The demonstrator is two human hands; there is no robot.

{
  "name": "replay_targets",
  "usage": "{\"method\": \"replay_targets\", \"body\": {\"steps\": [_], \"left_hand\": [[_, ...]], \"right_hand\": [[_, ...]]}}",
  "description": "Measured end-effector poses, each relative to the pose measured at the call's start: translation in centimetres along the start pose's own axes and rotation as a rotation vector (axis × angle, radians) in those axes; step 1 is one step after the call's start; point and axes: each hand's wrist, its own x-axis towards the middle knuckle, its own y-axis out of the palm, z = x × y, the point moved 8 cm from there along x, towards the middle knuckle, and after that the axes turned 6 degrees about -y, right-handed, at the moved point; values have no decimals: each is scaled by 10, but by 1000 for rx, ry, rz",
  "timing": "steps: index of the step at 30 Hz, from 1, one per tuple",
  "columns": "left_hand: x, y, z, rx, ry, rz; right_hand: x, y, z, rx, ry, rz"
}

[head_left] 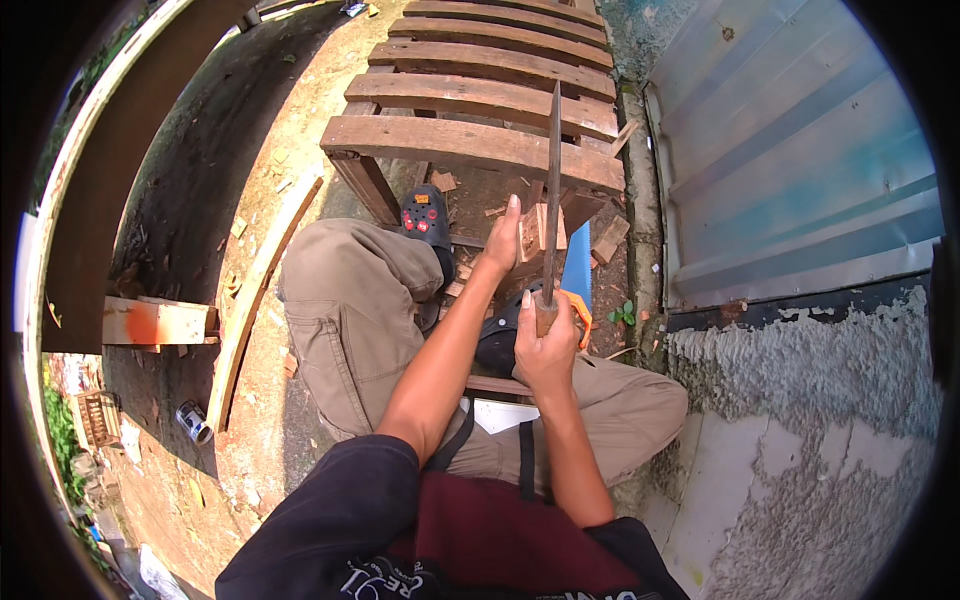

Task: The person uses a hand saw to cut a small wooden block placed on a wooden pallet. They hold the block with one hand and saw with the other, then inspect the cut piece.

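Note:
My left hand [503,238] is closed round the left side of a short wooden block [532,232], its thumb pointing up. The fingers behind the block are mostly hidden. My right hand [548,345] grips the wooden handle of a long machete [554,160]. Its dark, narrow blade points upward and passes in front of the block's right part; I cannot tell whether they touch. Just beyond my right hand is a handsaw with a blue blade [577,262] and an orange handle [579,312]; what it rests on is hidden.
A slatted wooden bench [470,138] stands ahead, with wood scraps [610,240] beneath it. On the left lie a long plank [262,290] and a can [193,422]. A corrugated metal sheet [790,160] and rough wall [800,400] bound the right. A clog [428,222] covers my left foot.

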Motion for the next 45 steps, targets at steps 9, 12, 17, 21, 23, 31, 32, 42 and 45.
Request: {"method": "replay_targets", "body": {"steps": [9, 12, 17, 21, 23, 31, 32, 42, 45], "left_hand": [[0, 32, -12, -37, -13, 165], [0, 8, -3, 70, -37, 103], [0, 1, 33, 216, -41, -33], [17, -4, 34, 379, -9, -79], [-2, 28, 7, 233, 95, -98], [-2, -11, 16, 401, 52, -152], [0, -8, 22, 381, 106, -200], [1, 25, -7, 101, 36, -31], [-27, 36, -35, 128, 74, -15]], "right_hand": [[3, -24, 9, 32, 32, -54], [-4, -8, 15, 119, 10, -58], [7, -9, -31, -1, 100, -52], [13, -12, -18, -15, 56, -43], [11, -23, -15, -59, 15, -51], [0, 0, -21, 23, 132, -28], [1, -6, -27, 21, 127, -34], [-5, -17, -22, -68, 128, -16], [-8, -30, 6, 1, 117, -27]]}}
